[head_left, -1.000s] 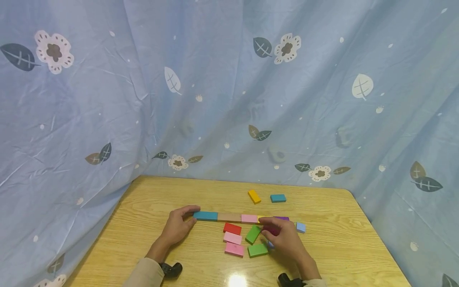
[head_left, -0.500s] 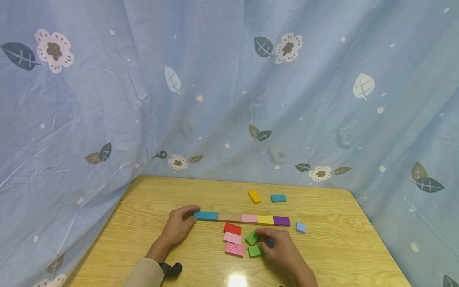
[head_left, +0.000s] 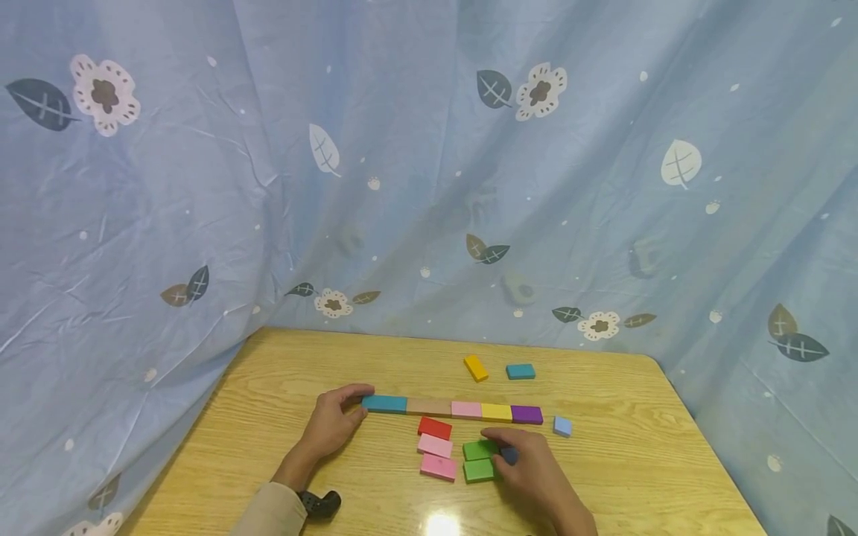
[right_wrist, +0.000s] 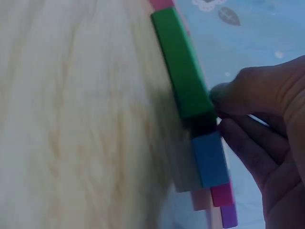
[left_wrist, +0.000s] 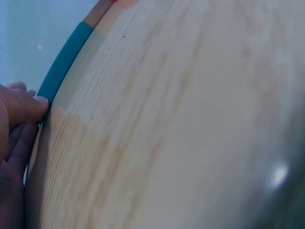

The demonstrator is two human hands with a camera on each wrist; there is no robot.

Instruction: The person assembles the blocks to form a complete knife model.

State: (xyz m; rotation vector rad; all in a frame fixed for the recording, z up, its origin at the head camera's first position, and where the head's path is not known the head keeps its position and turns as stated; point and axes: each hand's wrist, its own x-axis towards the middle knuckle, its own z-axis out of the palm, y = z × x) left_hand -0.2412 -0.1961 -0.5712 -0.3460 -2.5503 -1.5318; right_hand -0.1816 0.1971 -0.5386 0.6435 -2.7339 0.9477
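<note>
Reading the right grip [head_left: 536,463] from my end: narrow, apparently pinched across the right end of the far green block [head_left: 480,450], thumb on the near edge, fingers on the far one. Couldn't tell how hard it pressed. The near green block [head_left: 480,471] lay alongside, on the thumb side. A blue block [head_left: 510,455] sat partly hidden within the curl of that hand. Beyond its fingers lay the yellow block [head_left: 497,412] and the purple block [head_left: 526,415]. The left grip [head_left: 331,424] held the left end of the teal block [head_left: 384,403], with the tan block [head_left: 429,407] butted up on the side away from that hand.

Handling, my guess: light, stiff, hard slabs, smooth faces, so some slip on the bench [head_left: 623,461] and under the fingertips. Not fragile; no normal squeeze would have bent them. I judged the long edges the best hold, mid-length, low and level. Out at the end, where the right grip had it, a sideways push would likely have swung the block into its green neighbour. Same caution on the left: shoving there could have skewed the tan one.
</note>
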